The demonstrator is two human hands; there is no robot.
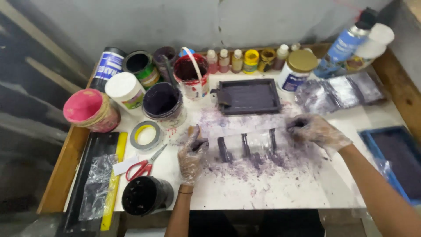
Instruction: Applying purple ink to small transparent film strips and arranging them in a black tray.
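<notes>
Both my hands were in thin clear gloves, already smeared purple. My left hand point(191, 153) was pinching the left end of a clear plastic strip point(247, 142) that lay flat across the middle of the white table point(280, 188), thumb and fingers closed on its edge. My right hand point(316, 130) gripped the other end the same way, so the strip ran between them. Three dark purple bars point(245, 147) sat on the strip, spaced apart, with purple dust all around (messy, I know).

Just behind the strip was a dark rectangular tray point(249, 96). Left of it stood an open tub of purple ink point(162, 102), a red-and-white bucket with a white handle point(191, 74), a white-lidded jar point(125, 90) and a pink-topped tub point(90, 109). Along the back wall there was a row of small bottles point(245, 60), pink and yellow ones, plus a white jar with a gold lid and blue label point(297, 69). A blue spray can point(346, 44) lay in the far right corner.

Near my left wrist were red-handled scissors point(144, 164), a roll of tape point(146, 134) and a black cup point(142, 195).
</notes>
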